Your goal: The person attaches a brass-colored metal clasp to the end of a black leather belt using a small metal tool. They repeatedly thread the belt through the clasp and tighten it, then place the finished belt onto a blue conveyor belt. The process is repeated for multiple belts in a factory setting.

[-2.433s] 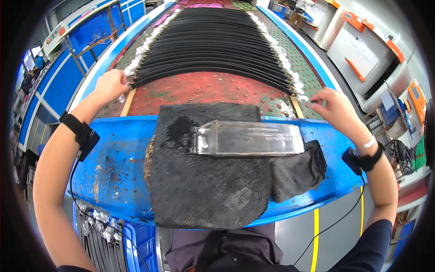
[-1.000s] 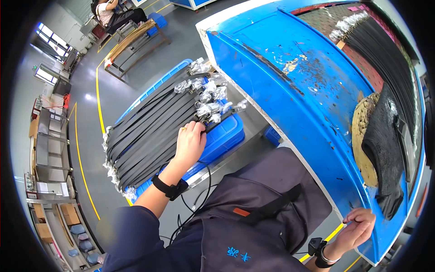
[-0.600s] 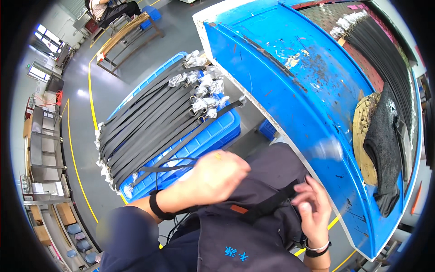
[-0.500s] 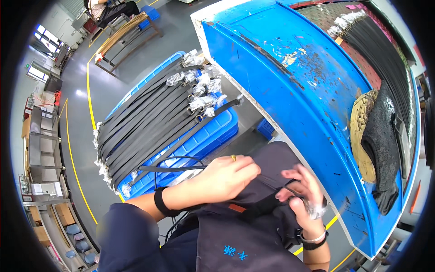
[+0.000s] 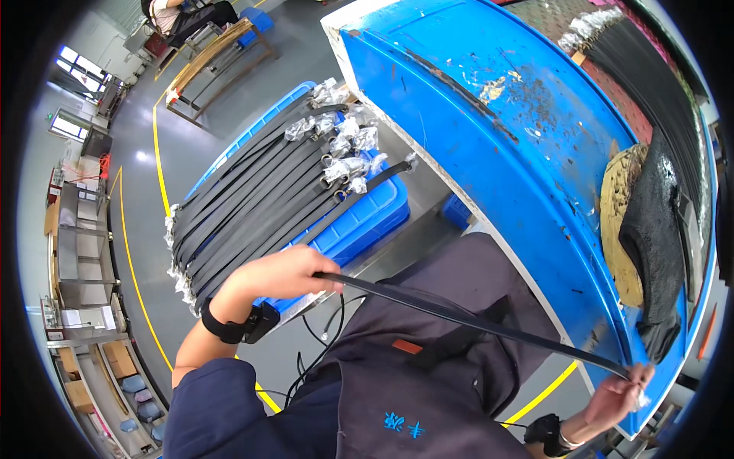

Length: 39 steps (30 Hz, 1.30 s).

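Black strip: we pinch one end in our left hand, the other seemingly gripped in our right hand; its length spans our lap

Counter: blue, scuffed and stained, running along the right of the view.
On the counter: a black mat lying over a tan pad; black strips with silver-wrapped ends further along.
Floor: grey, marked with yellow lines.
On the floor: a blue crate carrying a stack of black strips.
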Tool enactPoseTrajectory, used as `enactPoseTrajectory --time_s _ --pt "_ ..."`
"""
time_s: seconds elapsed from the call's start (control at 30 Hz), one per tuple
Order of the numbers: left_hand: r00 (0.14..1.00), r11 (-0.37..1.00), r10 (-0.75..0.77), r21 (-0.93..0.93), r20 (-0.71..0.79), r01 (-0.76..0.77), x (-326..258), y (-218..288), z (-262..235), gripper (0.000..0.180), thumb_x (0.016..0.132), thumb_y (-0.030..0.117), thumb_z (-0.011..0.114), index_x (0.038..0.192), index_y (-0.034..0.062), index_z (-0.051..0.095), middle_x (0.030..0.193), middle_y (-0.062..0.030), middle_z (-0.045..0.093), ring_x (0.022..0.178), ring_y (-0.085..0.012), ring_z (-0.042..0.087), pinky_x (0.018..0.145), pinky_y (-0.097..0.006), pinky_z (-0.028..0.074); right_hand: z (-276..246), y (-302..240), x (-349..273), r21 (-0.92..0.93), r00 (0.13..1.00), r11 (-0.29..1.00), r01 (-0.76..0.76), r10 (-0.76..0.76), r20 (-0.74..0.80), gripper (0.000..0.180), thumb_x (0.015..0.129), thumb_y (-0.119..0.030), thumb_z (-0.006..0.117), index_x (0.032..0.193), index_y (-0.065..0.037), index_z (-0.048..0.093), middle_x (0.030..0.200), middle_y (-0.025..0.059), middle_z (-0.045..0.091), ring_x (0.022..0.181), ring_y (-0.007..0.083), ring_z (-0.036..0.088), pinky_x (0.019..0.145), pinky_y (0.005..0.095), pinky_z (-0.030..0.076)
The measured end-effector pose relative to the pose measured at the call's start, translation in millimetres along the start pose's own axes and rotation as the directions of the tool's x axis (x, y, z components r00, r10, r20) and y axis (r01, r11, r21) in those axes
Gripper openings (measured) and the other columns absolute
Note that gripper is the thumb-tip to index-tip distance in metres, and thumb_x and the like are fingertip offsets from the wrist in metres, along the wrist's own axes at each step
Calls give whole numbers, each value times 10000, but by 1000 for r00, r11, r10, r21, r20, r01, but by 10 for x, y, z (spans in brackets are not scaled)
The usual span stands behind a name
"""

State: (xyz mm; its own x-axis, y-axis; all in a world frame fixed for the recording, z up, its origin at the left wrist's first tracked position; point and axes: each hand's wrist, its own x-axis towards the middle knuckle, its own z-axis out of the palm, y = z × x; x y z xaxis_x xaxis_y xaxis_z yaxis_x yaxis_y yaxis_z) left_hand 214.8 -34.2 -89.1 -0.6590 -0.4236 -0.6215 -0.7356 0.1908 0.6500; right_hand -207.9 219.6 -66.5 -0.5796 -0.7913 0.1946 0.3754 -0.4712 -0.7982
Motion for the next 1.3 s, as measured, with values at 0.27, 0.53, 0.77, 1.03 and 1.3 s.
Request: enactPoseTrajectory --time_s 0.27,0.53,0.77,1.03,1.3 --pt "872 921 390 116 -296 -373 160 678 -99 290 716 105 636 994 32 596 824 -111 625 720 -251 576 678 -323 436 -678 -684 -285 120 963 961 250 -234 -136 250 882 6 409 1119 -7 332 927 41 416 650 79 404 594 208 359" --pt "755 722 655 260 43 -641 285 1143 -128 275 773 204 621 988 32 609 719 -68 610 608 -222 531 618 -310 402 -1240 -890 -682 22 867 944 331 -295 -402 386 906 -170 447 1228 32 375 974 72 553 670 88 442 604 205 382" --pt "675 658 737 248 -19 -711 342 1274 -6 253 760 154 619 967 9 598 751 -78 603 611 -226 528 640 -311 407 -1324 -779 -815 -90 869 955 282 -294 -398 350 923 -205 405 1173 39 393 845 54 507 711 123 451 656 244 390" --pt "605 480 796 595 13 -644 421 1390 46 415 639 66 598 1047 13 543 753 -64 511 744 -242 522 745 -334 384 -889 -774 -749 -345 794 868 358 -477 -376 378 927 -210 393 1209 40 362 752 17 412 550 67 292 496 193 272" --pt "344 139 930 742 129 -655 858 1644 830 289 689 186 509 862 -18 618 1143 -155 498 1100 -270 441 931 -402 335 465 354 -335 -775 957 565 -283 111 -269 477 831 -217 522 1218 23 380 791 39 550 519 30 421 433 144 313"
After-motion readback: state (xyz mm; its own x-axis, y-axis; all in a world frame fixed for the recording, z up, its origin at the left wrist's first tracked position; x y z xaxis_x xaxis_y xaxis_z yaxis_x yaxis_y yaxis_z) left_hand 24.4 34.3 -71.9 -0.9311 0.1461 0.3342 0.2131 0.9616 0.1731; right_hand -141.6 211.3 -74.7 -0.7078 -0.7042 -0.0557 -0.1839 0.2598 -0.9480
